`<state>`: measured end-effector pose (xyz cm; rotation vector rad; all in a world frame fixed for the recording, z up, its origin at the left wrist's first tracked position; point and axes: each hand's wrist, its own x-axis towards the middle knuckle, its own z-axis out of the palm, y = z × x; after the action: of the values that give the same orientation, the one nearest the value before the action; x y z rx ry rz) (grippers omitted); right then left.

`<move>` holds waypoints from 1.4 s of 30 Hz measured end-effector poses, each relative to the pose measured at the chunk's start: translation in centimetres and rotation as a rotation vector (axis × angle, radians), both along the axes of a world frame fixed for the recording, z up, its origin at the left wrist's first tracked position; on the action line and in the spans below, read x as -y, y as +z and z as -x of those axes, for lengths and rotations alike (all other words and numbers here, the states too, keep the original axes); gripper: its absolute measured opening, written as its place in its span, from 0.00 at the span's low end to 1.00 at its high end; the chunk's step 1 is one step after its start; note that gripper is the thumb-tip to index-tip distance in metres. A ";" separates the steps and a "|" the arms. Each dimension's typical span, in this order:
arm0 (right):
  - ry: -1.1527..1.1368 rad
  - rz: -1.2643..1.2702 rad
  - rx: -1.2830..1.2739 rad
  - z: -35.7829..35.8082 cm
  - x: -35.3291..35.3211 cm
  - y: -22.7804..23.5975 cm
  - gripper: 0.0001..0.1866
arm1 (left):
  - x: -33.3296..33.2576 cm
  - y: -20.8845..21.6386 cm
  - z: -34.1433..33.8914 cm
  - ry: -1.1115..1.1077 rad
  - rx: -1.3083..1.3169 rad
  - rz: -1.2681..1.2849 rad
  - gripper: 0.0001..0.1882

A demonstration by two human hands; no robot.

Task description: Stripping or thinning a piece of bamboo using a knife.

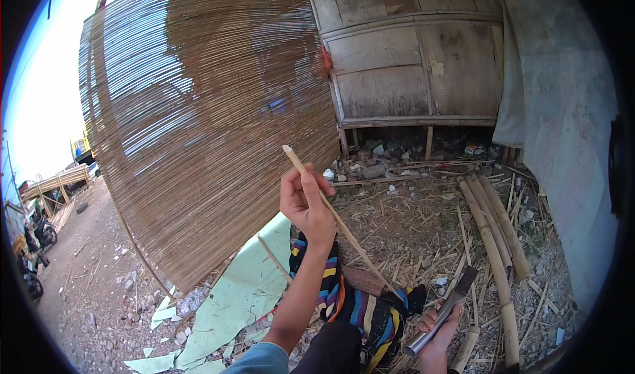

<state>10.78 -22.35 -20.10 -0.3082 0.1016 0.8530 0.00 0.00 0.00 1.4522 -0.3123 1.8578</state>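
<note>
- The thin strip point(297, 160) is pale tan, whitish at its upper tip.
- The tool's handle point(431, 334) is shiny silver-grey, its blade point(466, 281) dark grey-brown.
- The cloth point(360, 308) is black, striped in yellow, purple, blue, orange and white.
- The sleeve point(260, 361) is plain grey-blue.
- The slatted screen point(218, 109) is brown with fine, close lines.
- The flat sheet point(241, 278) is pale mint green.
- The wooden block point(362, 281) is reddish brown.
- The wall panels point(377, 50) are grey-brown, blotched darker below.

L head cam, wide fisheye, facing fwd & down, L hand point(305, 205) + R hand point(446, 335) near
</note>
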 end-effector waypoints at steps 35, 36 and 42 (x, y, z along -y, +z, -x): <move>0.014 -0.018 -0.098 0.0 0.4 0.4 0.24 | -2.3 3.9 -0.2 0.114 0.410 0.044 0.07; 0.010 -0.015 -0.099 0.0 0.3 0.3 0.24 | -2.3 3.8 -0.5 0.111 0.408 0.048 0.07; 0.013 0.057 -0.098 -0.1 -0.3 0.4 0.24 | -3.0 1.4 -2.3 -0.017 0.394 0.117 0.09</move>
<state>10.86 -22.09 -19.72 -0.3205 0.2154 0.8792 2.32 2.99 1.44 0.9969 -0.3952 2.1058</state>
